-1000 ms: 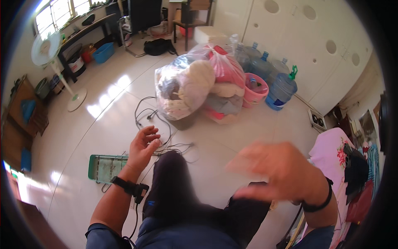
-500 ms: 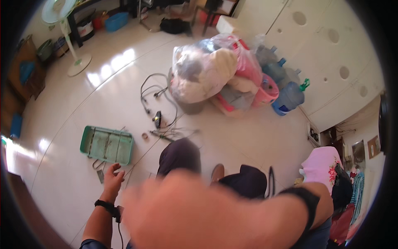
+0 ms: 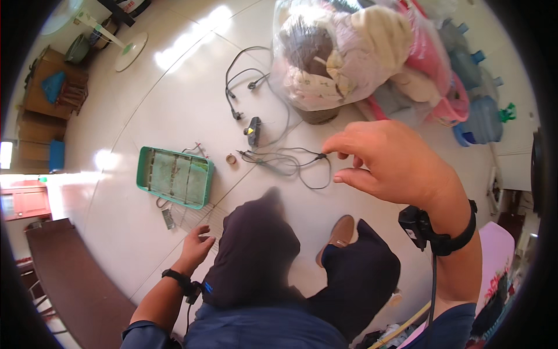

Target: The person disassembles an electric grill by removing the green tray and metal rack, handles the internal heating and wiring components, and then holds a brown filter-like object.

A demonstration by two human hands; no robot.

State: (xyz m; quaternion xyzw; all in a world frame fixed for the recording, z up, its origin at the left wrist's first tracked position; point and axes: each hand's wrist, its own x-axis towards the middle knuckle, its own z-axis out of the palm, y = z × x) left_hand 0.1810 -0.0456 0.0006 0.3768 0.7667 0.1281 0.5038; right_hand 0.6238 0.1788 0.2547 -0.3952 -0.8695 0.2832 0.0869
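Note:
My right hand [image 3: 389,166] is raised, thumb and index finger parted with nothing between them. In the view its fingertips come close to a looped grey cable [image 3: 299,168] on the floor; I cannot tell whether they touch. Lower left, my left hand [image 3: 196,247] is held beside my knee, empty, fingers loosely apart. Beyond it lies a green rectangular tray [image 3: 141,168] with thin bars across it. Close to the tray are a small brown ring, like a tape roll [image 3: 231,158], and a small black device with a yellow mark [image 3: 251,132]. A black cord with a plug [image 3: 235,113] curls farther back.
Large clear bags stuffed with cloth [image 3: 314,87] stand at the far right, with big blue water bottles [image 3: 482,119] beyond them. A white fan base [image 3: 132,52] is at the far left. A brown bench [image 3: 75,285] runs along the near left. My knees and one brown shoe [image 3: 342,235] are below.
The view has tipped down and shifted left. My right hand, blurred close to the camera before, has moved out to the right and its fingers now show. My left hand remains low, empty.

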